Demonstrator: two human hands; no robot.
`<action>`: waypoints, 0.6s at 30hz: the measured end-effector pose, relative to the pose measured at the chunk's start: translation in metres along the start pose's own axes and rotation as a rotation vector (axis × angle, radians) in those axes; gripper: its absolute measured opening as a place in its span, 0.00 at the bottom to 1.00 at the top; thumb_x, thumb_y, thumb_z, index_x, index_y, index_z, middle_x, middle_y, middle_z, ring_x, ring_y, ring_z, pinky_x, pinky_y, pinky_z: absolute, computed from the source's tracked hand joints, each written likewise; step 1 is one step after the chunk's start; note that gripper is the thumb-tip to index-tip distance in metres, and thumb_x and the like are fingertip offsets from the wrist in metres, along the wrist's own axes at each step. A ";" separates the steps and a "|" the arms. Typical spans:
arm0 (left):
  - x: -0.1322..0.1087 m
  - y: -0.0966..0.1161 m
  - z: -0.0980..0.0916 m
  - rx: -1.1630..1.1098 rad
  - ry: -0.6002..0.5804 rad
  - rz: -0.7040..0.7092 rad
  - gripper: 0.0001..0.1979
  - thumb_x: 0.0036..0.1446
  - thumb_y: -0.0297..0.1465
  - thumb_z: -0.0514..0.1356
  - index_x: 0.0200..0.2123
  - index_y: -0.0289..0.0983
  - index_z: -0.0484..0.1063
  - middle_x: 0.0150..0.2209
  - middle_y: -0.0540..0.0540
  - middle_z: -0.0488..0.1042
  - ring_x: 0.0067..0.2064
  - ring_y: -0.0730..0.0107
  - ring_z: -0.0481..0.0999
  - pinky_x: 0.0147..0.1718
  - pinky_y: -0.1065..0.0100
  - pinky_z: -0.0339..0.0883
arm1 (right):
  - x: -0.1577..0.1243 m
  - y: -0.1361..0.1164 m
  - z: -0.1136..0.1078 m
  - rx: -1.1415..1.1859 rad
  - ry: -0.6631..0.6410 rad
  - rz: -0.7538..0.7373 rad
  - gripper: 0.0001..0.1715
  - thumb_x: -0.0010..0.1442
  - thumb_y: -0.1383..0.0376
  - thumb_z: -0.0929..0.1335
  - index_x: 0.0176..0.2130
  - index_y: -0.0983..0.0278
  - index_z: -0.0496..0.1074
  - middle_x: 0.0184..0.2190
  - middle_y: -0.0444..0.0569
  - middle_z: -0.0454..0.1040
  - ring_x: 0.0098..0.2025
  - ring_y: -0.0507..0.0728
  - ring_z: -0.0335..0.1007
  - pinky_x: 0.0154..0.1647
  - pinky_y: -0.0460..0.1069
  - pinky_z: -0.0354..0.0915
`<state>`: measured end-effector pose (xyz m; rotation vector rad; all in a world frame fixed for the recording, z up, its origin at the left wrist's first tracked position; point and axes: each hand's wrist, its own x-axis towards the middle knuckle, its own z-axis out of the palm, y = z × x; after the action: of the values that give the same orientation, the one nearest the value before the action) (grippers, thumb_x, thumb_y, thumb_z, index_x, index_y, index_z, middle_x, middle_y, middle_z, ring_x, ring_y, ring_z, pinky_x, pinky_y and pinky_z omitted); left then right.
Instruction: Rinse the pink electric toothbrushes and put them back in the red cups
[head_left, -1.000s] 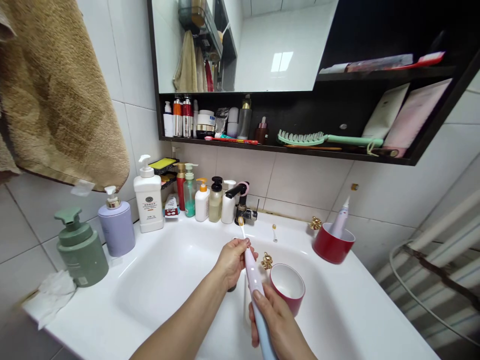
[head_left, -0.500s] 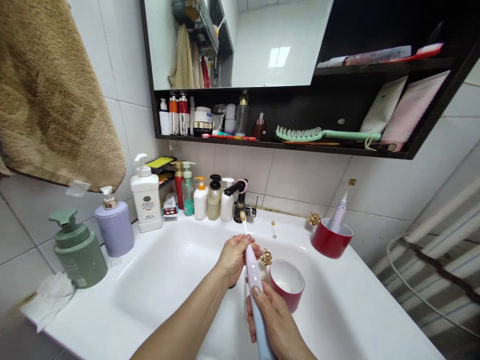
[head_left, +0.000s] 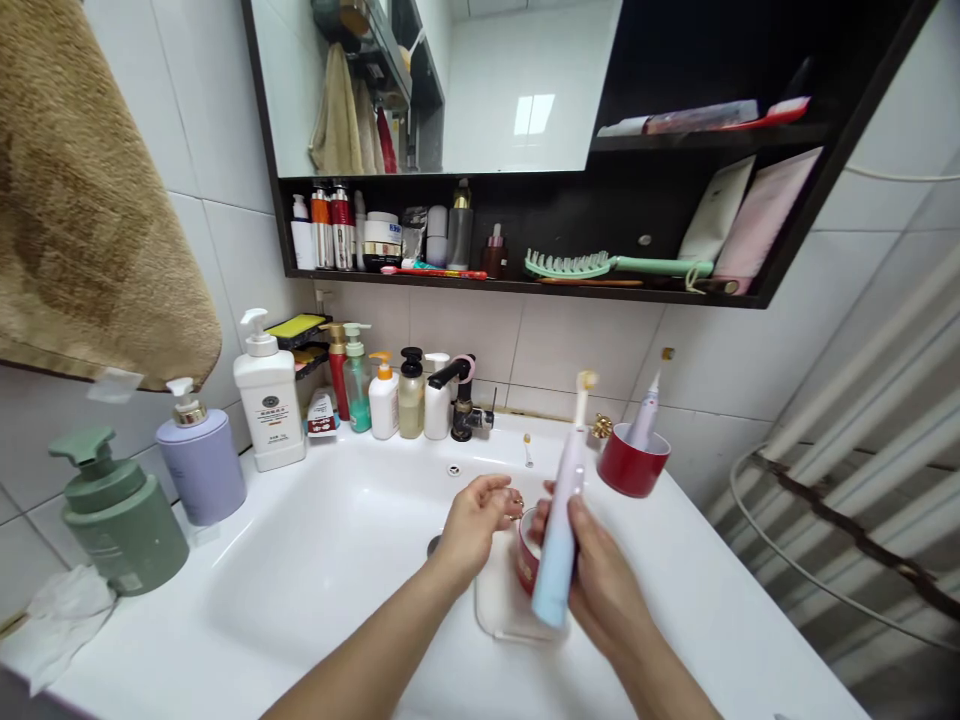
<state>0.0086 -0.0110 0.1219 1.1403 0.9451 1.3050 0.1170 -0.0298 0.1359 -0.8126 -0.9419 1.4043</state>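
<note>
My right hand [head_left: 600, 560] is closed around an electric toothbrush [head_left: 564, 530] with a pink upper part and pale blue base. Its brush head points up and slightly right, blurred by motion. To the left, over the basin, my left hand [head_left: 476, 525] is off the toothbrush, its fingers loosely curved and apart, with nothing seen in them. Just beyond its fingertips a bit of a gold ornament shows. A red cup [head_left: 527, 570] with a white inside is partly hidden behind the toothbrush. Beneath it lies a white rectangular tray [head_left: 499, 620] in the sink.
On the right rim, another red cup [head_left: 634, 470] holds a second electric toothbrush [head_left: 645, 415]. A loose brush head [head_left: 528, 450] lies near the black faucet [head_left: 465, 405]. Several pump bottles line the left and back. A dark shelf [head_left: 510, 288] overhangs the sink [head_left: 315, 560].
My right hand has raised the toothbrush and moved it right. My left hand has come away from the toothbrush's neck. The view has shifted slightly to the right.
</note>
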 end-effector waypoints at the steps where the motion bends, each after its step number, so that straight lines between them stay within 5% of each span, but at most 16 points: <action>1: -0.002 -0.006 0.003 0.141 0.002 0.056 0.10 0.43 0.32 0.51 0.32 0.35 0.61 0.34 0.45 0.66 0.35 0.72 0.66 0.35 0.67 0.58 | 0.007 -0.005 -0.008 0.030 0.062 -0.071 0.13 0.45 0.57 0.61 0.32 0.61 0.62 0.21 0.40 0.64 0.24 0.48 0.60 0.26 0.44 0.59; 7: -0.009 -0.042 0.023 0.767 -0.021 0.253 0.16 0.34 0.22 0.55 0.31 0.40 0.65 0.48 0.47 0.54 0.50 0.67 0.51 0.46 0.65 0.46 | 0.034 -0.001 -0.042 -0.196 0.235 -0.281 0.14 0.43 0.59 0.62 0.33 0.60 0.61 0.29 0.41 0.66 0.35 0.49 0.60 0.36 0.43 0.56; 11: -0.005 -0.054 0.029 0.830 -0.043 0.183 0.13 0.32 0.20 0.55 0.27 0.36 0.66 0.52 0.45 0.48 0.52 0.63 0.47 0.46 0.64 0.47 | 0.040 0.018 -0.051 -0.534 0.087 -0.216 0.18 0.46 0.58 0.58 0.37 0.63 0.60 0.34 0.48 0.67 0.34 0.53 0.62 0.34 0.47 0.58; 18: 0.003 -0.057 0.027 0.784 -0.063 0.227 0.08 0.34 0.19 0.54 0.21 0.36 0.65 0.47 0.45 0.56 0.46 0.67 0.59 0.42 0.67 0.53 | 0.046 0.035 -0.063 -0.767 0.039 -0.240 0.14 0.44 0.61 0.60 0.31 0.65 0.65 0.33 0.50 0.67 0.38 0.56 0.61 0.38 0.48 0.56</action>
<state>0.0476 -0.0060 0.0727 1.9188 1.3623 1.0759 0.1565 0.0223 0.0799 -1.2290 -1.5228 0.7975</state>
